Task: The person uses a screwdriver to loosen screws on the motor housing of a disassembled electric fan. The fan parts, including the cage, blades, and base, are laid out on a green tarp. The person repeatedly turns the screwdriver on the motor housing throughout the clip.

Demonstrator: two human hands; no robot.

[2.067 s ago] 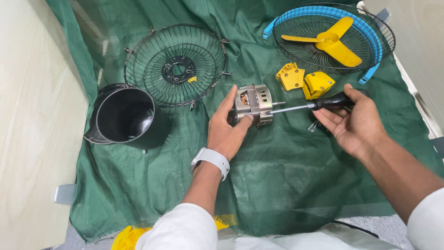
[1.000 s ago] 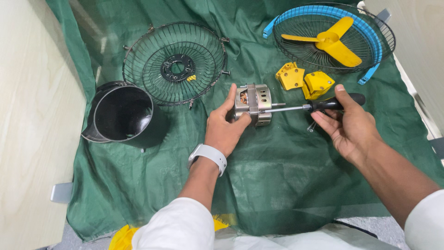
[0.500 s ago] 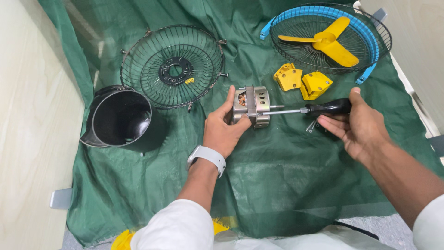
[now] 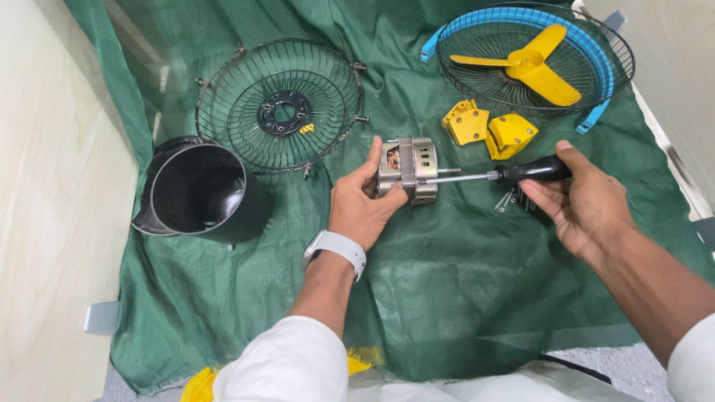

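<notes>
A small metal fan motor (image 4: 407,169) with copper windings lies on the green cloth (image 4: 447,298). My left hand (image 4: 363,206) grips it from the near side, thumb on its left face. My right hand (image 4: 585,202) holds a screwdriver (image 4: 514,174) by its black handle, the steel shaft pointing left with its tip at the motor's right side. A few loose screws (image 4: 506,199) lie just under the shaft.
A black wire fan guard (image 4: 279,104) lies at the back centre. A second guard with a blue rim (image 4: 596,67) holds a yellow fan blade (image 4: 532,65). Two yellow plastic parts (image 4: 488,128) sit behind the motor. A black housing (image 4: 199,192) stands at the left.
The right hand has shifted its fingers along the screwdriver handle while the tip stays at the motor. The left hand keeps its hold on the motor.
</notes>
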